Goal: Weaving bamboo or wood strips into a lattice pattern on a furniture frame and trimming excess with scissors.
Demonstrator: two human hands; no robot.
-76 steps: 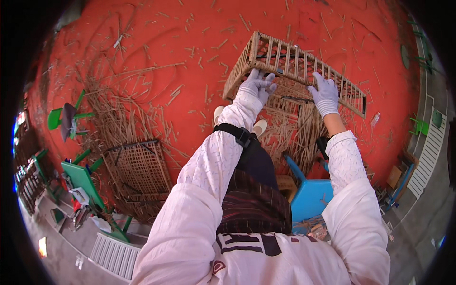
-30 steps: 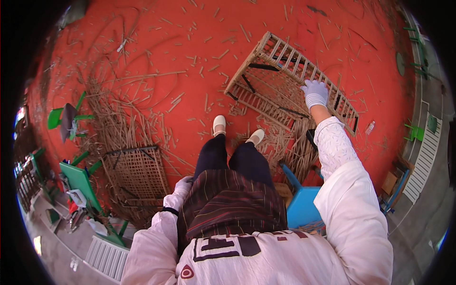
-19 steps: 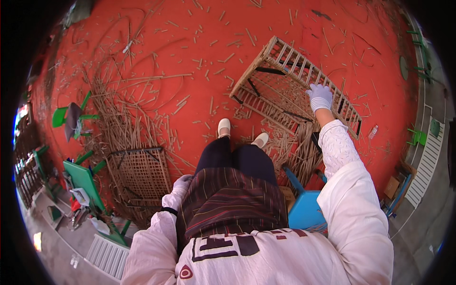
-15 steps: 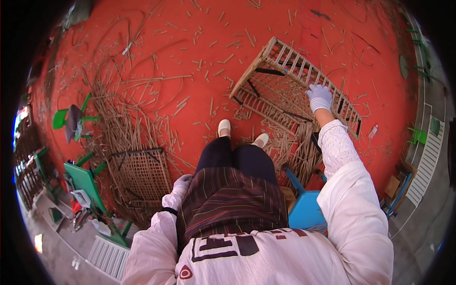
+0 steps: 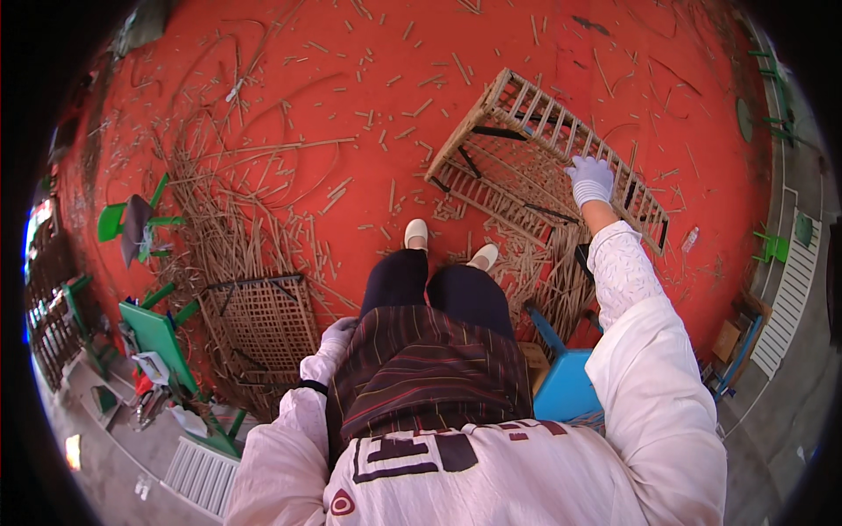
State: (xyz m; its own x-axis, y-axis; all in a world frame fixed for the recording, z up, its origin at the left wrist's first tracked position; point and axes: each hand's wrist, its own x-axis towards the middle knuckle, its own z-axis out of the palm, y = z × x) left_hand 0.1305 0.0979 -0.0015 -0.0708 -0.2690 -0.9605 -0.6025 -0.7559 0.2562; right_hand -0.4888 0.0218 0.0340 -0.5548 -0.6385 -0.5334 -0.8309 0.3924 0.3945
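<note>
Red floor (image 5: 500, 44) all round, and a slatted woven frame (image 5: 526, 167) under the fingers of the right hand (image 5: 591, 181).
A heap of loose strips (image 5: 224, 215) sprawls well to the left of those fingers. The woven frame lies tilted, its slatted side touching them and its far corner well off to their upper left. A woven panel (image 5: 263, 320) sits just left of the left fingers, a striped apron (image 5: 430, 368) against their right. Below the right fingers is a blue stool (image 5: 566, 386). Right fingers bend over the slats; whether they pinch I cannot tell. The left hand (image 5: 336, 340) rests at the apron, its fingertips hidden. Right of the right fingers lies a small clear bottle (image 5: 690, 238).
</note>
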